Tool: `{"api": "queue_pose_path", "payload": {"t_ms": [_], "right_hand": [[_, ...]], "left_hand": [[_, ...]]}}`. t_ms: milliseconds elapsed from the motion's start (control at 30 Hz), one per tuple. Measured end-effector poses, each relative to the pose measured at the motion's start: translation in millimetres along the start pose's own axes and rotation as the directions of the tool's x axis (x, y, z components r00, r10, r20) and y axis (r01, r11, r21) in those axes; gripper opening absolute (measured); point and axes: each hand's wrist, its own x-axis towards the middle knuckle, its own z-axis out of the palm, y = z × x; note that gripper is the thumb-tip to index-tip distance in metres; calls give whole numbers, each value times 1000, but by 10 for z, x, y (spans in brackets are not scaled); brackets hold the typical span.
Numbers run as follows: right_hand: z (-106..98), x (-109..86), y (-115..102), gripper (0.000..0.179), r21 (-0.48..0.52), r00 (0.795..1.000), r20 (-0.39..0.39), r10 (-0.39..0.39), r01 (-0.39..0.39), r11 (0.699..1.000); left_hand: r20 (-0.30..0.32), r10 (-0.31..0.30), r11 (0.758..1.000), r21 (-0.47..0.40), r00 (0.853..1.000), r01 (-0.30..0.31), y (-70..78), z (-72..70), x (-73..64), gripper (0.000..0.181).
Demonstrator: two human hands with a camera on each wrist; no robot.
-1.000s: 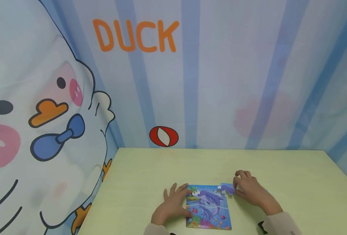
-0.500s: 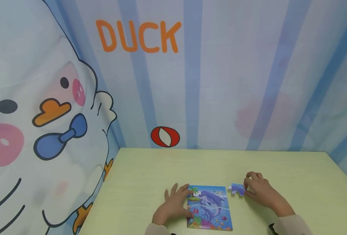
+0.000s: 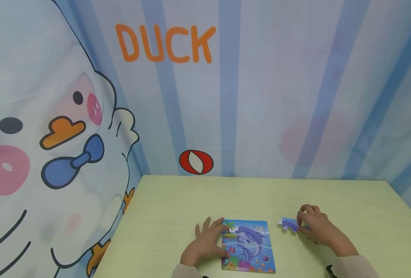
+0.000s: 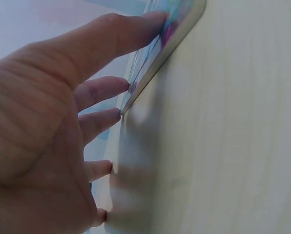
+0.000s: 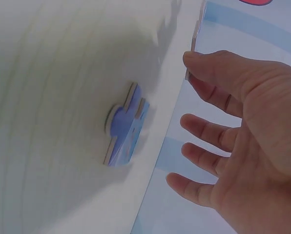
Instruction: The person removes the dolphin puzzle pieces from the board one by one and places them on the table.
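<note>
A square dolphin jigsaw puzzle [image 3: 247,247] lies on the table in the head view. My left hand [image 3: 205,243] is at its left side, fingers spread, with the thumb and fingertips touching the edge and face. To the right of the puzzle, my right hand [image 3: 318,227] pinches a purple-and-blue puzzle piece [image 3: 289,225] between thumb and forefinger. That piece is seen nearly edge-on in the right wrist view. A second puzzle piece [image 5: 123,129] lies on the table below my right hand; the hand mostly hides it in the head view.
The pale yellow table [image 3: 177,200] ends against a blue-striped backdrop [image 3: 257,88] with a printed word. At the left hangs a cloth with a large cartoon duck [image 3: 87,208]. Dark straps show near both cuffs.
My right hand has moved right with the pinched puzzle piece, from the puzzle's upper right corner to a spot apart from it. The left hand stays in place against the puzzle.
</note>
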Motion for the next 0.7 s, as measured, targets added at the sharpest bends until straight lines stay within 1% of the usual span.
{"api": "queue_pose_path", "payload": {"t_ms": [200,333,700], "right_hand": [[30,-22,74,26,-25,1000,6,-1,1,1000],[66,-45,111,26,-12,1000,19,2,-1,1000],[121,-84,126,28,-10,1000,4,7,-7,1000]], "left_hand": [[0,5,1000,-7,1000,-5,23,-20,-20,73],[2,2,1000,-2,1000,-2,19,-22,-21,73],[-11,6,1000,21,1000,-6,-12,6,-2,73]]}}
